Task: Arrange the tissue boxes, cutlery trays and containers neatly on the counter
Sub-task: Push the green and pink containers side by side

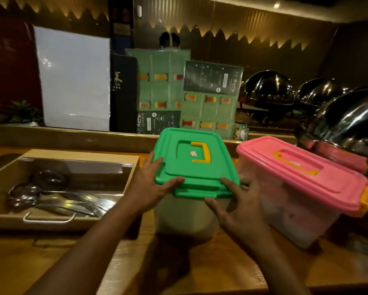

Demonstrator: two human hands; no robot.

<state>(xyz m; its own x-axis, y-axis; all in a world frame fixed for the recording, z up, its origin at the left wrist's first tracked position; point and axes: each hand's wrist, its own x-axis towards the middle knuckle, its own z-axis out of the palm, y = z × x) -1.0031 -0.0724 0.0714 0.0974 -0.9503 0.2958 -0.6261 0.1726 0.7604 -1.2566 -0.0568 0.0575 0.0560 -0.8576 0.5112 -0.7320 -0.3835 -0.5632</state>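
Note:
A clear plastic container with a green lid (pixel 191 158) and a yellow handle stands on the wooden counter (pixel 200 265) in the middle. My left hand (pixel 151 186) grips its left near corner, thumb on the lid's front edge. My right hand (pixel 238 205) rests against its front right side, fingers spread and touching the lid's rim. Just to the right stands a second container with a pink lid (pixel 302 171), turned at an angle. To the left lies a wooden cutlery tray (pixel 127 165) holding several metal spoons and ladles (pixel 36 192).
Laminated green menu sheets (pixel 164 81) and a white board (pixel 74 79) lean against the back ledge. Shiny domed chafing dishes (pixel 349 122) crowd the right side, close behind the pink-lidded container. A small plant (pixel 19 111) sits at the far left.

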